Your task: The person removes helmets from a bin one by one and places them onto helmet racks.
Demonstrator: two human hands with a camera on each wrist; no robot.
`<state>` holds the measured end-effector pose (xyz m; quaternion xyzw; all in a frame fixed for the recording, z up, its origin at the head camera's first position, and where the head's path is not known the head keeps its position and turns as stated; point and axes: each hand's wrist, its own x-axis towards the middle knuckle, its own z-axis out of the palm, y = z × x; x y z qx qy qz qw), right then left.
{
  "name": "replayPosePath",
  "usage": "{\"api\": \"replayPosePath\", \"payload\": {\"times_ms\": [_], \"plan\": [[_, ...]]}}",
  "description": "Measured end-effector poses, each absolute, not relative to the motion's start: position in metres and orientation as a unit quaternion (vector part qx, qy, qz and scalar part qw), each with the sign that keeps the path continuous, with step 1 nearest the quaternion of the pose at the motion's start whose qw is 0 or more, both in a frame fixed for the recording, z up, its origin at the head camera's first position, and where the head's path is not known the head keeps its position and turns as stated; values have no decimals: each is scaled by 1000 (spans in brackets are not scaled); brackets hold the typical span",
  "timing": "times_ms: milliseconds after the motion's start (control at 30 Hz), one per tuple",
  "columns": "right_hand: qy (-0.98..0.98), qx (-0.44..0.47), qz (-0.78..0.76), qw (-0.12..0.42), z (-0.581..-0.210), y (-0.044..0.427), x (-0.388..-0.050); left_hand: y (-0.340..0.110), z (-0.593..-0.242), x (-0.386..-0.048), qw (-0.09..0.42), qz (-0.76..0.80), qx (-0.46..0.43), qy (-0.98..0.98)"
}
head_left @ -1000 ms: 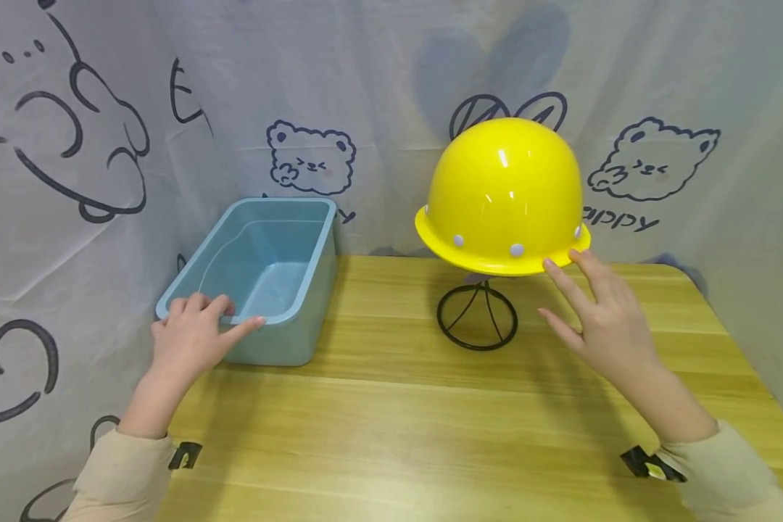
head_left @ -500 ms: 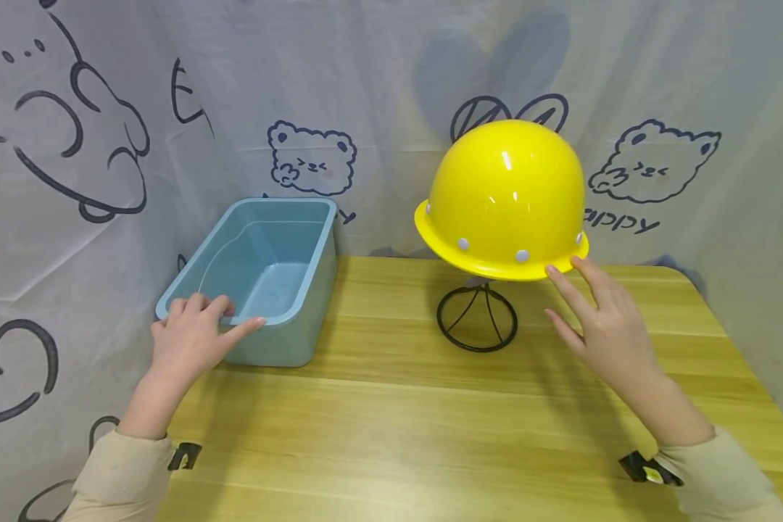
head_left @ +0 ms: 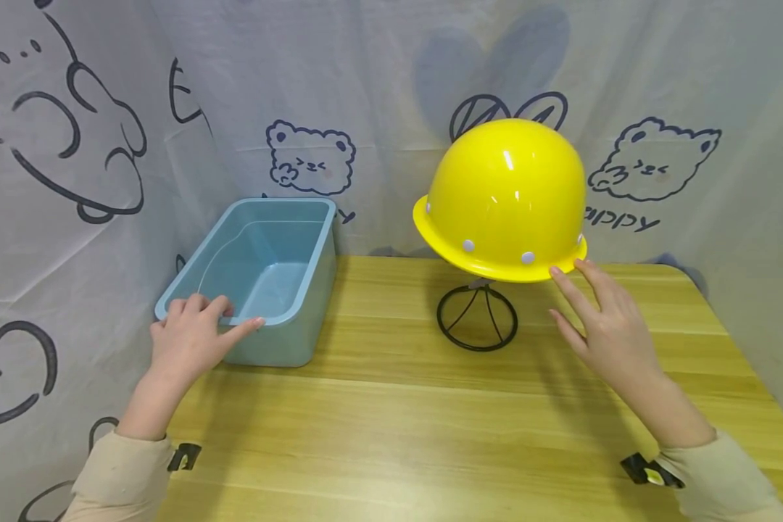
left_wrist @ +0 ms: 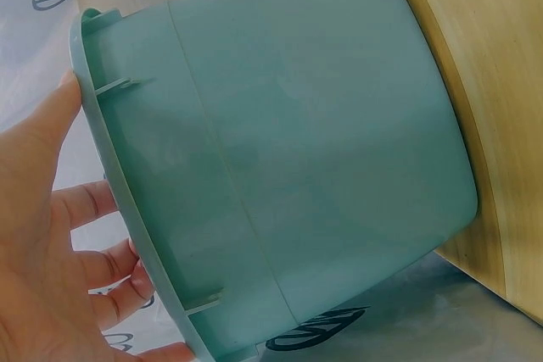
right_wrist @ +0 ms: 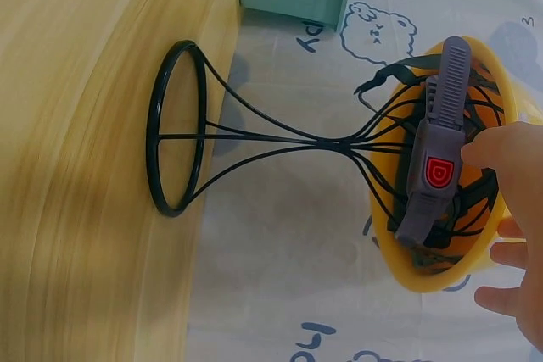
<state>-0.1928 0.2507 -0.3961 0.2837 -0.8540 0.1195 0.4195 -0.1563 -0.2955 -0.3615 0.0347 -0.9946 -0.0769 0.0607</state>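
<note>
A yellow hard hat (head_left: 505,196) sits tilted on a black wire stand (head_left: 477,319). My right hand (head_left: 616,330) touches the right front of its brim with the fingertips, fingers spread and thumb lower down. From the right wrist view, the hat's underside shows a grey adjusting strap (right_wrist: 437,158) with a red emblem, and my thumb is close to it. To the left stands a blue-green plastic bin (head_left: 313,312). My left hand (head_left: 189,337) rests on its near rim, fingers over the edge and thumb along it.
Both the bin and the stand are on a wood-grain table (head_left: 391,435). White curtains (head_left: 378,109) with cartoon drawings hang behind the table and at both sides. The table's rounded back right corner lies beyond my right hand.
The hard hat has turned slightly on its stand, its front rivets shifting right. My right hand has moved a little right and down with the brim. My left hand and the bin stay put.
</note>
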Motion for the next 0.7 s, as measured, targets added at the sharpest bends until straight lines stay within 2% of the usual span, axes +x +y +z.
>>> {"api": "replayPosePath", "payload": {"times_ms": [700], "plan": [[-865,289,64,405,-389,259,-192,-296,-360,-159,58,-73,32,-995]]}}
